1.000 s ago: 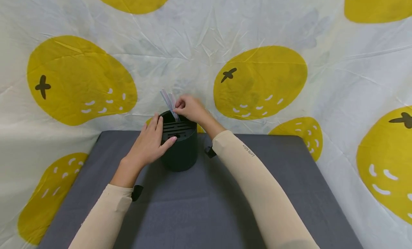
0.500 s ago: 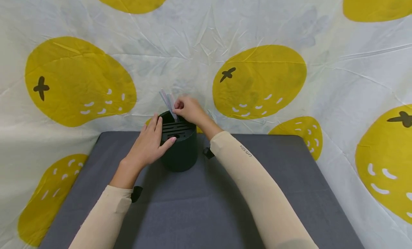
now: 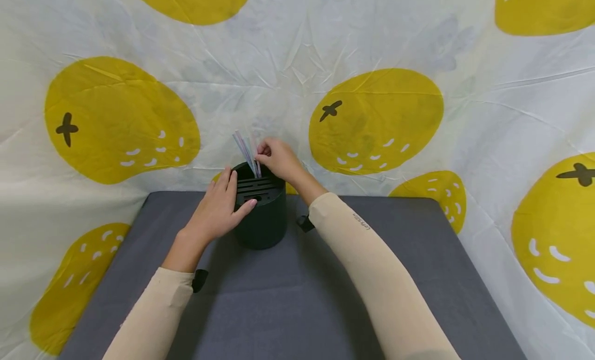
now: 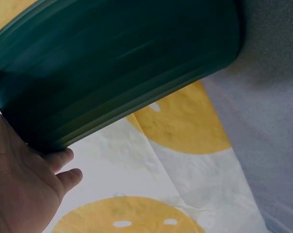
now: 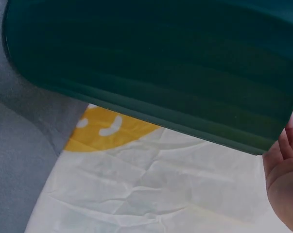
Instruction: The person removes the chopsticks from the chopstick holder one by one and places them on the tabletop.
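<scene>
The dark green knife holder point(image 3: 260, 223) stands upright on the grey tabletop point(image 3: 279, 303), its wall smooth, rounded and faintly glossy. The front part of its top is a black insert with long parallel slots and smaller openings; the rear part is an open well. Slim, pale straws point(image 3: 245, 152) in bluish, pinkish and whitish tints rise from that well, most of them leaning left, with a few at the right more upright. Their lower ends are hidden inside.

Container point(image 3: 261, 228) on table point(image 3: 288, 308), cloth point(image 3: 260, 50) behind; straws point(image 3: 245, 149) in container's rear; your left hand point(image 3: 216, 210) left, right hand point(image 3: 279, 159) at straws' right.
</scene>
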The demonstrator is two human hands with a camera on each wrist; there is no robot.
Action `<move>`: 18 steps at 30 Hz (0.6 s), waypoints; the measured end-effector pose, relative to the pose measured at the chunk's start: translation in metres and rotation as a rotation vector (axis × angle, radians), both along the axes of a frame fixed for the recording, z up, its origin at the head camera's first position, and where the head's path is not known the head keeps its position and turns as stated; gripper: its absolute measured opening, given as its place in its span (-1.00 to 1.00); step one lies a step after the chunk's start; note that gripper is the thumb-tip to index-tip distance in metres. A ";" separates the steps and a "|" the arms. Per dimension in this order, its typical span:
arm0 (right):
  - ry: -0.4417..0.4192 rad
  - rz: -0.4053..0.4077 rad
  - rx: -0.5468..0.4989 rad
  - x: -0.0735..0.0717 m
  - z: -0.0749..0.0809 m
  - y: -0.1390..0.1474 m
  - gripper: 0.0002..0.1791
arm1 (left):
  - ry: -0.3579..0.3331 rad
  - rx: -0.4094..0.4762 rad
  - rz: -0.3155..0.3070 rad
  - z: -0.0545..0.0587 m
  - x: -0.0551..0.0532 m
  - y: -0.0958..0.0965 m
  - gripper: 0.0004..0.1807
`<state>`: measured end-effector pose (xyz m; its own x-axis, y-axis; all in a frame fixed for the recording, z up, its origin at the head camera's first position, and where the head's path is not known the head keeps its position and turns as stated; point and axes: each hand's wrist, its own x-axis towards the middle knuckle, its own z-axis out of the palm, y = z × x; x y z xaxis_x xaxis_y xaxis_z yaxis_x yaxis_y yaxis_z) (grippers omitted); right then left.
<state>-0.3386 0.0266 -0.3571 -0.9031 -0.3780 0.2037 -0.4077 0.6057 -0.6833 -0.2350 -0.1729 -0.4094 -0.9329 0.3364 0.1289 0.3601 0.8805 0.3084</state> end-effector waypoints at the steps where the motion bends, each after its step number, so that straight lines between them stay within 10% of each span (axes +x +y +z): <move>1: 0.001 0.000 -0.014 0.000 0.000 0.001 -0.86 | -0.002 -0.001 0.001 0.000 0.000 0.000 0.14; 18: 0.074 -0.011 -0.150 0.006 0.018 0.018 -0.84 | -0.005 0.013 0.012 0.002 -0.001 0.001 0.15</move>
